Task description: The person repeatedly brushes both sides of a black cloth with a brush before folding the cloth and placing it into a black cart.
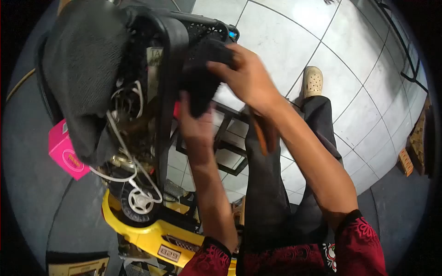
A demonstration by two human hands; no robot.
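Note:
A dark, soft-looking black item (pixel 202 76), perhaps folded cloth or a pouch, is held up between my two hands beside the basket. My right hand (pixel 248 76) grips its upper right end, thumb across the near side and fingers behind. At its lower end my left hand (pixel 198 126) is closed on it, blurred by motion, with part of the fingers hidden. Just left of the hands stands a black plastic basket (pixel 172 41) with a perforated wall. A brown strap-like piece (pixel 263 133) shows below my right wrist.
A grey cloth (pixel 83 69) drapes over the basket's left side. White cables (pixel 138 99) hang out of it. Beside it are a pink box (pixel 69 154) and a yellow toy vehicle (pixel 138 234) with a black wheel. A dark frame (pixel 235 158) stands on the white tiled floor (pixel 285 41).

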